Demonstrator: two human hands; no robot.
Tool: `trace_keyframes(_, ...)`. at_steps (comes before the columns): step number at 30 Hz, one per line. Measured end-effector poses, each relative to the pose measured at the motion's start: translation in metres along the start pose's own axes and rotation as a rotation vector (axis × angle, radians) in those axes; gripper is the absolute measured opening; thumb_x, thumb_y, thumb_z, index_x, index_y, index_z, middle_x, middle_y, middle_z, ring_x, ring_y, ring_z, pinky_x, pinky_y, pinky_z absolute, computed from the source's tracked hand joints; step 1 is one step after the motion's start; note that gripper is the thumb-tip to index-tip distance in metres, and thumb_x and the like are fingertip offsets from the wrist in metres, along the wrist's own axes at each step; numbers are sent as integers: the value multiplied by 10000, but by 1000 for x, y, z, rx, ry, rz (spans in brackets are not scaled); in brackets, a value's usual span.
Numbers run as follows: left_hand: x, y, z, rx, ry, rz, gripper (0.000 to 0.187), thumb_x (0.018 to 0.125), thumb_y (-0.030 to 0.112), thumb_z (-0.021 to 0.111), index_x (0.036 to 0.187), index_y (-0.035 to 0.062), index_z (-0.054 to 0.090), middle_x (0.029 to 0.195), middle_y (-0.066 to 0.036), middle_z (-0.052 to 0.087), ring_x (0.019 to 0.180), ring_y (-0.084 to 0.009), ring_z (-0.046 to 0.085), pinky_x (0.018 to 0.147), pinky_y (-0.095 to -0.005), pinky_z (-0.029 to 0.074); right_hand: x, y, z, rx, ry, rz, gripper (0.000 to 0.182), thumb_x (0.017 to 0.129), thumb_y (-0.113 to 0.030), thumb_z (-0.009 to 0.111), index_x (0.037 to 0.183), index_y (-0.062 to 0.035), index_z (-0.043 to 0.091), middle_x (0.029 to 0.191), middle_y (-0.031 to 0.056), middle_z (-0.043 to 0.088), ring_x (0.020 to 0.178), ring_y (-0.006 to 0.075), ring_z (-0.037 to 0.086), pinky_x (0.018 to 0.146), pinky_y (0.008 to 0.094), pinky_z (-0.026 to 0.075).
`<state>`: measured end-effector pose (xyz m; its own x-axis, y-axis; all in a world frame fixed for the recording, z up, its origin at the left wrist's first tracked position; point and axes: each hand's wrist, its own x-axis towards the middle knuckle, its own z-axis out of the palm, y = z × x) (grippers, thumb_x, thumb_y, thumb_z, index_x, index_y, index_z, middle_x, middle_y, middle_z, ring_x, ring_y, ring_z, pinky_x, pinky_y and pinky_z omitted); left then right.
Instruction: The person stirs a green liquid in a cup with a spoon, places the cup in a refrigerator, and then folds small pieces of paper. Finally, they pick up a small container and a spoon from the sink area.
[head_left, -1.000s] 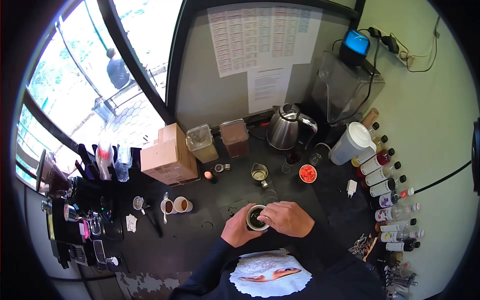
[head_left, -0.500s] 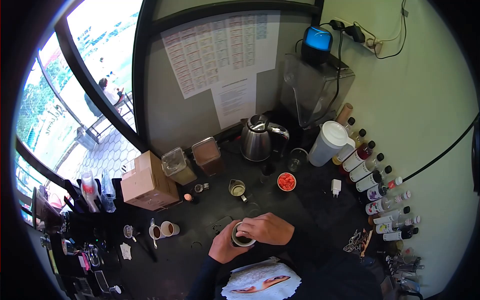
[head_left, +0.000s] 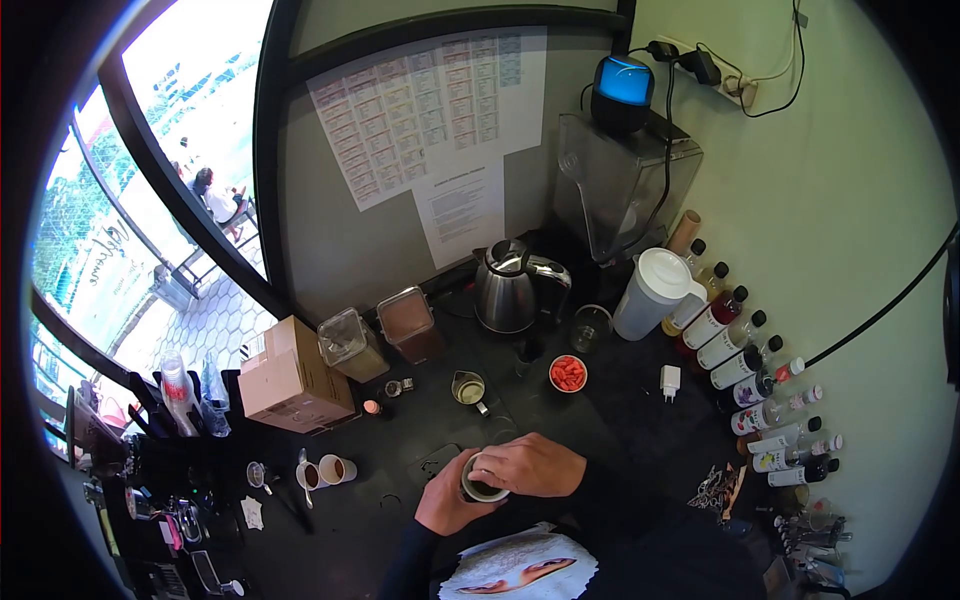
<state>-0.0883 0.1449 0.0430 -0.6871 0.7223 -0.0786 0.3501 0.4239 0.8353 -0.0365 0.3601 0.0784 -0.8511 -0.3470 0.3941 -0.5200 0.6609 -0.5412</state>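
Close to my body, my left hand [head_left: 446, 500] is wrapped round a cup [head_left: 487, 493] and steadies it from the left. The cup has a pale rim and a dark inside. Over its mouth is my right hand [head_left: 538, 466], fingers bent and pinched together, the tips down at the opening. Whatever those fingers hold, if anything, is hidden by the hand. Beyond the hands stands a small metal pitcher [head_left: 468, 390] with pale contents. A white bowl of red pieces [head_left: 568, 374] is farther right.
Two paper cups [head_left: 337, 469] with brown contents stand left, near a cardboard box [head_left: 292, 380]. Behind are lidded containers [head_left: 410, 325], a steel kettle [head_left: 505, 290] and a white-lidded jug [head_left: 650, 295]. Several bottles [head_left: 735, 345] line the right wall; a white charger [head_left: 670, 382] lies before them.
The view has shifted slightly, so the counter items appear a little lower and left. My left hand still holds the cup, and my right fingers stay at its mouth.
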Motion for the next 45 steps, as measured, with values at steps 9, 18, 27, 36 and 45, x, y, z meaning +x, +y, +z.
trace_keyframes(9,0,-1,-2,8,-18,-11,908,690,279,958,1463,78,526,1299,-183,692,1220,-368,681,1001,-439,559,1,0,-4,15,-15,11,160,984,-205,702,1022,-51,686,927,53,689,816,261,723,686,387,594)
trace_keyframes(18,1,-1,0,7,-4,-2,917,684,265,958,1467,76,520,1297,-181,690,1211,-367,685,999,-437,561,-3,2,-5,30,51,-17,162,985,-199,696,1022,-41,693,929,61,687,815,268,721,695,384,596)
trace_keyframes(27,5,-4,2,23,11,38,916,689,278,955,1466,59,522,1291,-183,697,1203,-364,691,995,-441,564,-2,1,-11,67,40,-36,159,969,-187,713,1061,-58,701,934,71,687,847,279,728,720,391,609)
trace_keyframes(36,6,-5,4,14,-4,-14,922,687,308,960,1463,63,527,1289,-179,702,1196,-358,695,992,-444,567,-3,1,-9,42,54,-52,179,952,-195,745,1028,-44,688,948,82,705,835,289,732,703,383,616)
trace_keyframes(45,6,0,4,0,-4,7,898,699,285,960,1462,78,534,1285,-170,701,1195,-354,698,985,-431,569,-4,3,-9,56,75,8,165,967,-205,738,986,-48,691,885,72,685,761,288,720,643,388,595)
